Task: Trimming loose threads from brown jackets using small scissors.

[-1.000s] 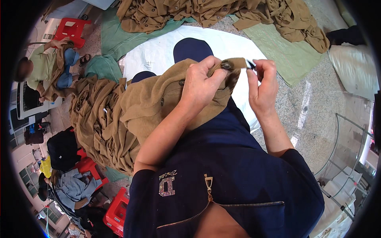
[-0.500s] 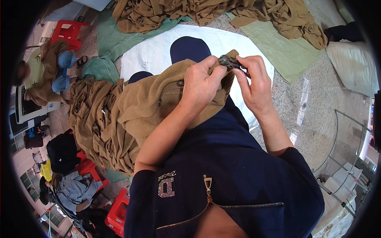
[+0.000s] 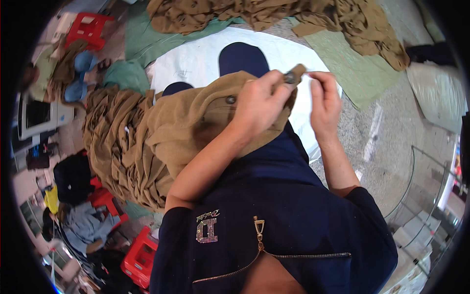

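Observation:
Across my lap lies a brown knit garment (image 3: 193, 110) with dark round buttons. My left hand (image 3: 259, 105) is closed on its edge, thumb beside a dark button (image 3: 290, 78) close to the raised corner. A second button (image 3: 230, 100) shows on the cloth left of that hand. Just right of the corner is my right hand (image 3: 325, 105), thumb and forefinger pinched near the cloth's tip. What those fingers hold, if anything, I cannot make out; the dark tool seen earlier does not show.
A long heap of brown garments (image 3: 120, 147) lies at my left, and more brown garments (image 3: 254, 12) lie beyond the white sheet (image 3: 196, 59). Red stools (image 3: 142, 257) stand on the left, where another person (image 3: 46, 73) sits. A metal frame (image 3: 416, 196) is at right.
My right hand has moved slightly right, away from the button, and the dark pointed tool at its fingers no longer shows. My left hand keeps its hold, shifted a little right with the cloth.

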A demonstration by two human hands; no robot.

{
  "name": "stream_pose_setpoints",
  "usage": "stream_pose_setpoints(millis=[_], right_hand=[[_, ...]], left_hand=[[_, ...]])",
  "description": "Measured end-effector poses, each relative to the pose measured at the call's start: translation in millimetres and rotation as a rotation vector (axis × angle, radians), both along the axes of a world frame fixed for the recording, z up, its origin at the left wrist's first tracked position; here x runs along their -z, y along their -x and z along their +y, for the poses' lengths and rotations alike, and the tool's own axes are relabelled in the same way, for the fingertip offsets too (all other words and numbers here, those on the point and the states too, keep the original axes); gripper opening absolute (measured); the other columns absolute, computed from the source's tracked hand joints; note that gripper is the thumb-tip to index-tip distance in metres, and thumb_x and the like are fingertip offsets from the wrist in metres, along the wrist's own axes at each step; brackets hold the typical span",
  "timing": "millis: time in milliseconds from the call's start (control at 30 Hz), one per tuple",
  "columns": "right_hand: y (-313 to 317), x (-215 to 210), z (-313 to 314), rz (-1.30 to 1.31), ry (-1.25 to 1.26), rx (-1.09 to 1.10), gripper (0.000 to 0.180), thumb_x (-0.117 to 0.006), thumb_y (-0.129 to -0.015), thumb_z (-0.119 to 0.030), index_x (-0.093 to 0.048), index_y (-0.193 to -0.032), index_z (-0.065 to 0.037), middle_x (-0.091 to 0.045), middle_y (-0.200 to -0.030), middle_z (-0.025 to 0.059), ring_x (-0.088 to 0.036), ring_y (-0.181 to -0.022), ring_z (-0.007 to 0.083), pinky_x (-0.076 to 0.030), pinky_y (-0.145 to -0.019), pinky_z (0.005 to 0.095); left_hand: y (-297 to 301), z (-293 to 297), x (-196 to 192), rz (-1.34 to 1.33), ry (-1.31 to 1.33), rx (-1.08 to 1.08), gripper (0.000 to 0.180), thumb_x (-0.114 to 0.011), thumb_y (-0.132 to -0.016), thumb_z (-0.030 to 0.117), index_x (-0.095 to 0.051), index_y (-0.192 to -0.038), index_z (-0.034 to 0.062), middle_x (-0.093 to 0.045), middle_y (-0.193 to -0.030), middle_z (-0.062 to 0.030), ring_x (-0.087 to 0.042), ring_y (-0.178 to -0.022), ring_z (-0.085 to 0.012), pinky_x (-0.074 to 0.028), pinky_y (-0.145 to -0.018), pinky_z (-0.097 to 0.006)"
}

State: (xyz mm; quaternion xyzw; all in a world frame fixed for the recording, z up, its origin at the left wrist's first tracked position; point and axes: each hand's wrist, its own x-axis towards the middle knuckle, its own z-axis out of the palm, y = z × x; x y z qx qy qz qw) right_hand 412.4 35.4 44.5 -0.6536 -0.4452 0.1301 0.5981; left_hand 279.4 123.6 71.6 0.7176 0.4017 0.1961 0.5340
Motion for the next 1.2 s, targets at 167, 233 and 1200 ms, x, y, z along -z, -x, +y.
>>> stream_pose_setpoints(millis=[167,233,1200], right_hand=[[-16,-3,-8,-0.276,-0.112,0.092,0.035,-0.071,-0.082,-0.007,-0.052,-0.112,-0.005,-0.052,-0.109,0.0090,-0.052,-0.096,0.0175,-0.041,-0.075,0.0268],[-22,3,-9,-0.387,-0.103,0.128,0.033,-0.068,-0.083,0.004,-0.052,-0.111,-0.002,-0.052,-0.103,0.0092,-0.053,-0.085,0.0142,-0.043,-0.068,0.0230],[-67,-80,97,-0.322,-0.265,-0.064,0.027,-0.055,-0.088,0.006,-0.062,-0.114,0.003,-0.065,-0.112,0.0082,-0.059,-0.096,0.0162,-0.047,-0.086,0.0264]], left_hand=[[-3,-23,2,-0.129,-0.662,0.229,0.065,-0.066,-0.075,0.009,-0.041,-0.133,-0.0043,-0.047,-0.129,-0.0223,-0.040,-0.126,-0.0389,-0.029,-0.106,-0.049],[12,-29,1,-0.157,-0.725,0.209,0.054,-0.066,-0.073,0.006,-0.050,-0.124,-0.0028,-0.049,-0.125,-0.0194,-0.044,-0.121,-0.0362,-0.031,-0.105,-0.049],[311,4,264,0.538,0.098,-1.016,0.058,-0.061,-0.073,0.015,-0.053,-0.131,0.0126,-0.056,-0.129,-0.0156,-0.049,-0.122,-0.0307,-0.033,-0.104,-0.044]])
